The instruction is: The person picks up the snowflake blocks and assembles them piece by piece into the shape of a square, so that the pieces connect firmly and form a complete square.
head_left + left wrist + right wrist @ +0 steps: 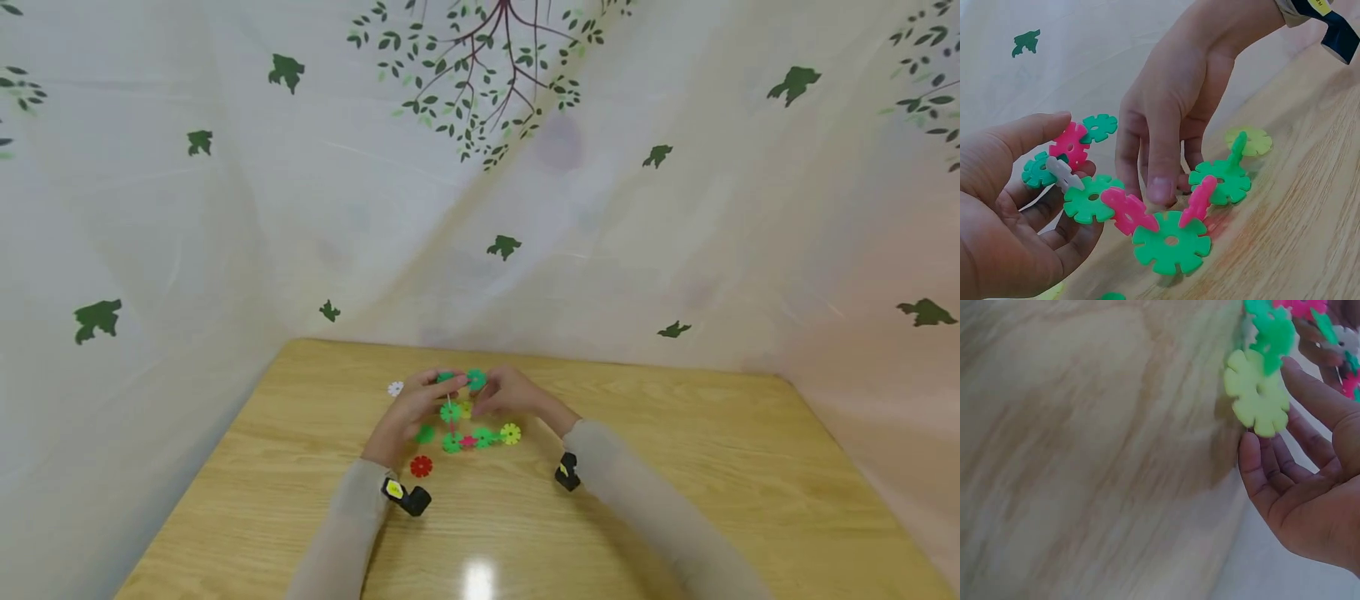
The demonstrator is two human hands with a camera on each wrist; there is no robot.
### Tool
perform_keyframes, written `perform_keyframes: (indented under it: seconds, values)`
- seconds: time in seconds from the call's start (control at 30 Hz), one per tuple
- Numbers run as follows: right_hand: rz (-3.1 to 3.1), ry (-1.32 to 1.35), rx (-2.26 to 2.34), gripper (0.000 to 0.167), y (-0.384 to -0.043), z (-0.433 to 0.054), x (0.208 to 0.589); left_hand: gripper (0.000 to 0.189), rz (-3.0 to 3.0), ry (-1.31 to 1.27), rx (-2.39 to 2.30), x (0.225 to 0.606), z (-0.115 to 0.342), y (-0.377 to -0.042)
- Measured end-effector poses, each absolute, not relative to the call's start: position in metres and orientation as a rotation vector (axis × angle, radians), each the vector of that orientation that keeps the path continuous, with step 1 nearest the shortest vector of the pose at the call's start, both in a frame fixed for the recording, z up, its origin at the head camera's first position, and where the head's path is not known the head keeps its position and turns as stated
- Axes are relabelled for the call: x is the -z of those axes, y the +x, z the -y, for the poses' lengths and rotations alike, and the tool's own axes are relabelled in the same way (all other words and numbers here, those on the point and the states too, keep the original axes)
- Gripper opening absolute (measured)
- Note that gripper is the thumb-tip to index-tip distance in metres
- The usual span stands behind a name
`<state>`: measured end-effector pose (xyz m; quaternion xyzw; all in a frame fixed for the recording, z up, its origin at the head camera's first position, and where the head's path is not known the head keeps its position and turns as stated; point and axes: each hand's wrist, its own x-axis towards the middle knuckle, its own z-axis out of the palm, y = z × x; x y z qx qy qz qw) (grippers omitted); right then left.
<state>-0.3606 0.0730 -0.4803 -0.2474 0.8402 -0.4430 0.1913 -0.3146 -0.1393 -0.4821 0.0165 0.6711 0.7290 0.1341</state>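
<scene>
My left hand (411, 406) holds a chain of flower-shaped interlocking discs (1171, 242), the thumb on a pink disc (1070, 145) and the fingers underneath. Green, pink and white discs are slotted together at angles along it. A yellow disc (1257, 394) is at the chain's far end. Just behind the chain, my right hand (513, 393) reaches down toward the table with its fingers loosely bent. In the right wrist view its thumb and fingers stand apart, with nothing seen between them. Another yellow disc (467, 409) shows close to its fingertips in the head view.
Loose discs lie around the hands on the wooden table (675, 467): a red one (422, 466) nearer me, a green one (425, 433) by the left wrist, and a white one (395, 388) at the left. A leaf-printed cloth (585, 275) hangs behind the table.
</scene>
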Motion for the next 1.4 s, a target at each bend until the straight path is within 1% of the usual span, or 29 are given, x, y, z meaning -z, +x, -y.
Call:
perform_keyframes:
  seconds: [0.17, 0.23, 0.47, 0.67, 0.9, 1.07, 1.3, 1.4]
  values:
    - [-2.37, -0.706, 1.228, 0.025, -0.359, -0.064, 0.484, 0.035, -1.939, 0.05, -2.126, 0.486, 0.137, -0.314]
    - [-2.366, -0.702, 1.233, 0.022, -0.357, -0.063, 0.484, 0.034, -1.944, 0.045, -2.131, 0.486, 0.136, -0.314]
    - [-2.445, -0.656, 1.2, 0.022, -0.355, -0.071, 0.481, 0.033, -1.989, 0.004, -2.129, 0.483, 0.131, -0.313]
    - [-2.427, -0.616, 1.386, 0.018, -0.353, -0.091, 0.484, 0.035, -2.064, -0.026, -2.084, 0.484, 0.127, -0.313]
    - [-2.422, -0.546, 1.685, 0.026, -0.348, -0.112, 0.482, 0.037, -2.094, -0.003, -2.057, 0.485, 0.125, -0.316]
    - [-2.437, -0.522, 1.775, 0.023, -0.348, -0.113, 0.478, 0.041, -2.043, 0.046, -2.068, 0.485, 0.127, -0.319]
    - [-2.489, -0.634, 1.787, 0.016, -0.32, -0.105, 0.444, 0.039, -1.957, 0.108, -2.117, 0.486, 0.126, -0.32]
    - [-2.542, -0.664, 1.753, 0.015, -0.317, -0.104, 0.438, 0.039, -1.954, 0.12, -2.121, 0.484, 0.126, -0.321]
